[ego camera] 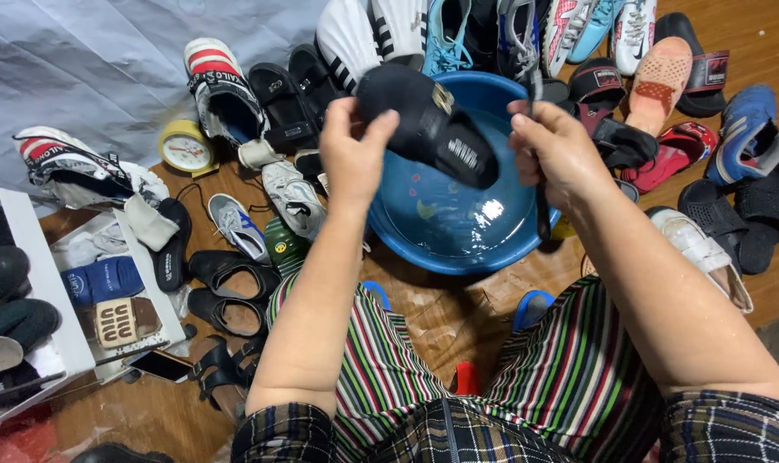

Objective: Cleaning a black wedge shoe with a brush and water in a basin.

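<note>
My left hand (pixel 352 154) grips a black slide sandal (pixel 428 124) by its heel end and holds it over a blue basin (pixel 458 236) with a little water in it. My right hand (pixel 554 150) is closed around a thin dark handle (pixel 542 210), seemingly a brush, next to the sandal's toe end. The handle hangs down over the basin's right rim. Both forearms look wet.
Many shoes and sandals lie on the wooden floor around the basin: sneakers (pixel 445 34) behind it, black sandals (pixel 231 287) at the left, red and blue ones (pixel 732 137) at the right. A yellow clock (pixel 186 147), a phone (pixel 159 366) and a white shelf (pixel 38 283) are at the left.
</note>
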